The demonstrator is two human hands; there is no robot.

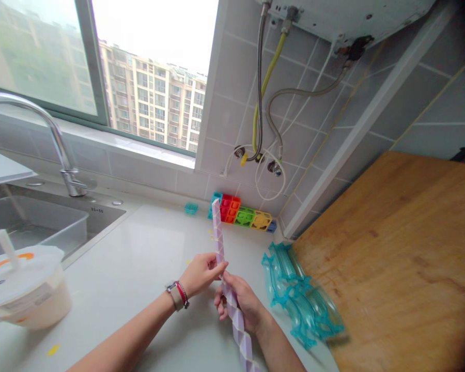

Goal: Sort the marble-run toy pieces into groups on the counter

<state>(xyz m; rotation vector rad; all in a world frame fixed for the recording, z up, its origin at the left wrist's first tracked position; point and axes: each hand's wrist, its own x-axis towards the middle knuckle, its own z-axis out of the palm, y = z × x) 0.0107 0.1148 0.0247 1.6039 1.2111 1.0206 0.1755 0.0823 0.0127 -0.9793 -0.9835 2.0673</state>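
A long lilac stick (217,232), marked by pale slanting lines that wind along it, rises from the lower edge of the view and leans slightly left. My left hand (205,273) pinches it around mid-length between thumb and fingers; the wrist wears a watch and a red band. Just below, my right hand (243,298) holds the same stick, its thumb along the side and some fingers curled behind. The stick's lower end runs out of view. Both hands are above the white countertop (147,258).
Colourful plastic blocks (242,212) and a small teal piece (191,208) lie along the wall. Clear teal curved pieces (302,294) rest at right beside a wooden board (403,258). A lidded cup (27,289) with a straw, a sink (104,219) and a faucet (58,139) are left.
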